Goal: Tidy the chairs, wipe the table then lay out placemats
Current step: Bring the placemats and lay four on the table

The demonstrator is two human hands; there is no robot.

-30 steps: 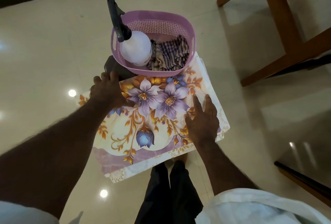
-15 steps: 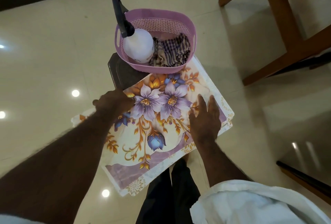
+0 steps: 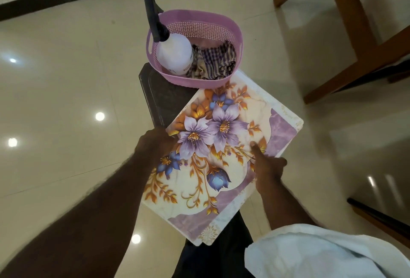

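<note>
A stack of floral placemats (image 3: 224,144), purple flowers with orange leaves on cream, lies tilted over a small dark stool (image 3: 159,98). My left hand (image 3: 155,144) grips the stack's left edge. My right hand (image 3: 267,164) holds its right edge with the thumb on top. Behind the stack, on the stool, stands a purple basket (image 3: 230,24) holding a white spray bottle (image 3: 175,53) with a black nozzle and a striped cloth (image 3: 215,60).
Wooden table legs (image 3: 352,22) rise at the upper right. A dark-edged wooden piece (image 3: 377,215) sits at the lower right. Glossy cream floor tiles surround the stool, and a black skirting line runs along the top left. My dark trousers show below the mats.
The placemat stack has turned clockwise and slid away from under the basket, baring the stool's left side. Both hands have closed on the stack's edges; the right was lying flat on top before.
</note>
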